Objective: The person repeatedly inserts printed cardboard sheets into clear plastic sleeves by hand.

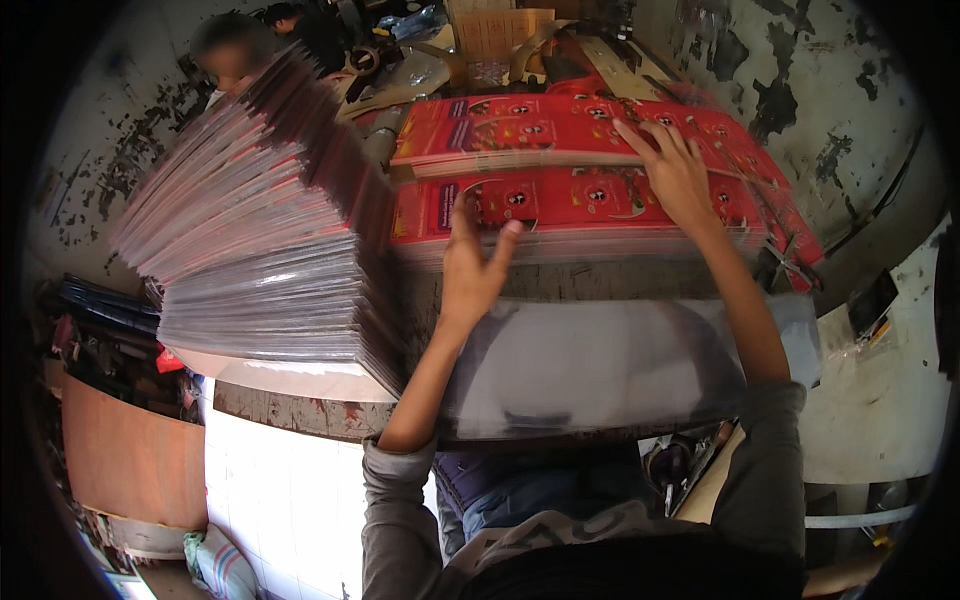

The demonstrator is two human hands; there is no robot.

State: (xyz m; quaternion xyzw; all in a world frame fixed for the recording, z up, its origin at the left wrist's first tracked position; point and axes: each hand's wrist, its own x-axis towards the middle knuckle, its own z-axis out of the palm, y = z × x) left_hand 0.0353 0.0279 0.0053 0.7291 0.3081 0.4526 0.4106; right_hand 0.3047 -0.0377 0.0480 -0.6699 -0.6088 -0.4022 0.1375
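Note:
Two stacks of red printed sheets lie one behind the other across the table: the front stack (560, 200) and the back stack (450, 125). My left hand (474, 265), thumb apart from the fingers, is at the near edge of the front stack. My right hand (678, 178) reaches over that stack, fingers spread, with its fingertips at the back stack's near edge. Neither hand visibly holds a sheet; whether the fingertips touch the paper is hard to tell. Closer to me lies a clear plastic sheet or bag (590, 365), partly glossy, along the table's front edge.
A tall, leaning pile of plastic-covered sheets (270, 290) rises on the left. Scissors (790, 268) lie at the stacks' right end. Tape rolls (362, 62) and loose plastic (415, 22) crowd the back. Two people are at the far left, one with a blurred head (232, 48).

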